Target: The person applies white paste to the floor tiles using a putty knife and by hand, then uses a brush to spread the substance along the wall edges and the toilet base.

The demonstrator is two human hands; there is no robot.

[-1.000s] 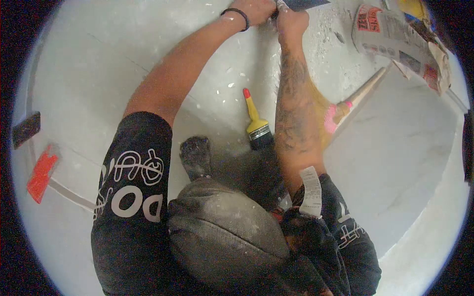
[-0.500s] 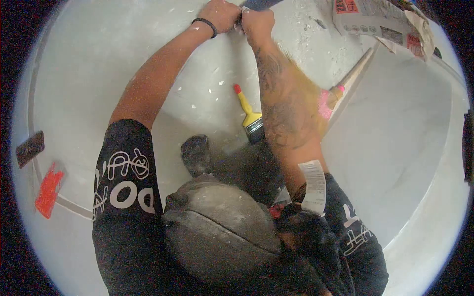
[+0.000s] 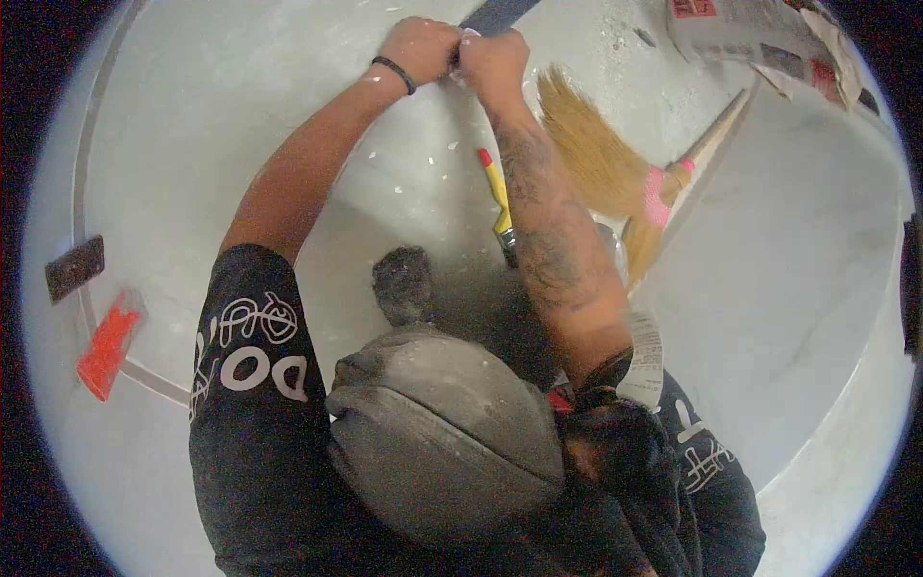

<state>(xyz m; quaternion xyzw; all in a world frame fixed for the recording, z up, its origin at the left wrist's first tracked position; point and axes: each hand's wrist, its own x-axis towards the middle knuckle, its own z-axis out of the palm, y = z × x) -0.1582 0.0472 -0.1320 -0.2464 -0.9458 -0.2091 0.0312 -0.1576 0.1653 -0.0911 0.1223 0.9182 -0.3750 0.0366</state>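
Observation:
Near the top of the head view, my left hand [image 3: 420,53] and my right hand [image 3: 493,65] meet, both with fingers closed. Between them they grip the near end of a dark grey flat strip [image 3: 502,13], which runs out of view at the top; its exact kind does not show. A small whitish bit shows where the hands meet. Below my right hand a paintbrush [image 3: 496,192] with a yellow handle and red tip lies on the pale floor, its bristles partly hidden by my forearm. Right of that forearm lies a straw broom [image 3: 594,149] with pink binding.
A torn printed paper bag [image 3: 760,38] lies at the upper right. At the left are a dark rectangular object [image 3: 75,269] and a red bristly thing [image 3: 108,351]. My bent knee in grey cloth [image 3: 442,433] fills the lower middle. White specks dot the floor.
The view has shifted a little. More of the dark strip shows beyond my hands, and the broom stands out more. My right forearm covers more of the paintbrush. Both hands keep their grip.

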